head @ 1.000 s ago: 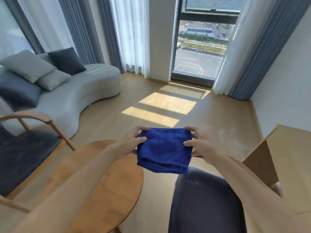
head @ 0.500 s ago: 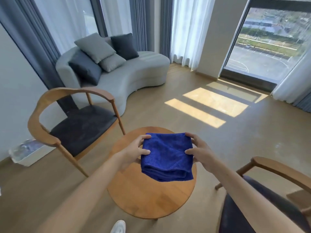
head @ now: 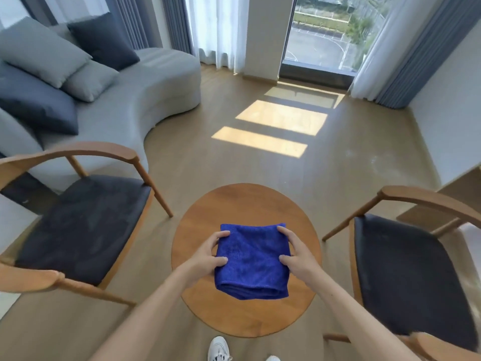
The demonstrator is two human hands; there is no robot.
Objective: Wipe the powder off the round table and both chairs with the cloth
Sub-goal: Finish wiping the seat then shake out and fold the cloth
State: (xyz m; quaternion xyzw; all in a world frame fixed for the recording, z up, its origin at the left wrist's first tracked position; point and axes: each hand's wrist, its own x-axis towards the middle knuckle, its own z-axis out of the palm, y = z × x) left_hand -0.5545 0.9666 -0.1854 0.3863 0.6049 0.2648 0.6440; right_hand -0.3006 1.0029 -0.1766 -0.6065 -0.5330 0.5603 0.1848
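Grey sofa [head: 145,82], cushions [head: 44,48], curtains [head: 421,48], possibly white sneakers [head: 219,349].

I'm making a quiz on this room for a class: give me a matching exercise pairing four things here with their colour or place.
Things:
1. cloth
2. round table
3. sofa
4. shoe

Descriptions:
A. light grey, far left by the curtains
B. white, on the floor at the bottom edge
C. blue, folded, held by both hands
D. brown wood, between the two chairs

Pairs: 1-C, 2-D, 3-A, 4-B
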